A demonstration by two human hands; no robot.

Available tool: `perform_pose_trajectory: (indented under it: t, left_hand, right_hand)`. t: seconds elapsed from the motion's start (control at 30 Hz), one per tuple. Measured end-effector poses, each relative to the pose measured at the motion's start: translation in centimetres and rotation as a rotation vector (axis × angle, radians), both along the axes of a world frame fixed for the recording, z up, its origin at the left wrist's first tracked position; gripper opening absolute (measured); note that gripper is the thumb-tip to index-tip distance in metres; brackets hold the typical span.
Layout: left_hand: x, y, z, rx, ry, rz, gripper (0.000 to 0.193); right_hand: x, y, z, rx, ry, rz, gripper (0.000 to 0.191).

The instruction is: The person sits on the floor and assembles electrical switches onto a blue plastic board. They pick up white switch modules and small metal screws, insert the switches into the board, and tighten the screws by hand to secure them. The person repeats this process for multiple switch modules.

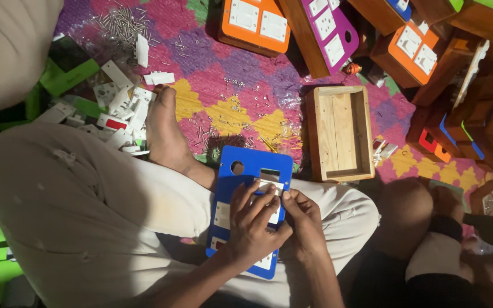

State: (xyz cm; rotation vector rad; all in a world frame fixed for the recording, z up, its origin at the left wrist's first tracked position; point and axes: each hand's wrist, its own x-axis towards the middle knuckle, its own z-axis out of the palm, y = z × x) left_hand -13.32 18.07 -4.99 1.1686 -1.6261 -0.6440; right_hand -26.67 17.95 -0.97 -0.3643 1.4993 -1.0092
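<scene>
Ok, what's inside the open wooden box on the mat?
The open wooden box shows only its bare slatted bottom; nothing lies inside it. It rests on the colourful patterned mat, so whatever is beneath the box is covered.

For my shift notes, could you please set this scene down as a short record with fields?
Setting: person seated cross-legged on a patterned mat
Left hand: left hand rests on the blue panel, fingers at a white switch module
Right hand: right hand pinches the same module's edge
Panel: lies on the lap; round hole and rectangular cut-out near its top
Nearby: empty wooden box right of the panel; loose screws and white switch parts by the bare foot
Behind: finished boxes with orange and purple fronts
</scene>
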Motion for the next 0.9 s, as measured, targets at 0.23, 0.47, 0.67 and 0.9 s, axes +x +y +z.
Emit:
perform_pose_trajectory:
  t: [0.23, 0.47, 0.67, 0.9]
  left_hand:
    - [0.3, -0.1, 0.5, -0.005, -0.017, 0.001, 0.043]
    - [0.3, 0.0, 0.2, 0.028, -0.004, -0.032, 0.040]
    - [0.3, 0.0, 0.1, 0.024, -0.003, -0.027, 0.038]
    - [0.3, 0.1, 0.2, 0.018, 0.014, -0.030, 0.040]
  right_hand:
    - [1.2, 0.2, -0.4, -0.083, 0.005, -0.054, 0.018]
    - [1.0, 0.2, 0.0, -0.079, 0.152, -0.021, 0.020]
    - [1.2, 0.1, -0.1, -0.172, 0.194, 0.036, 0.018]
    - [-0.1, -0.3, 1.0, -0.069, 0.206, 0.189, 0.018]
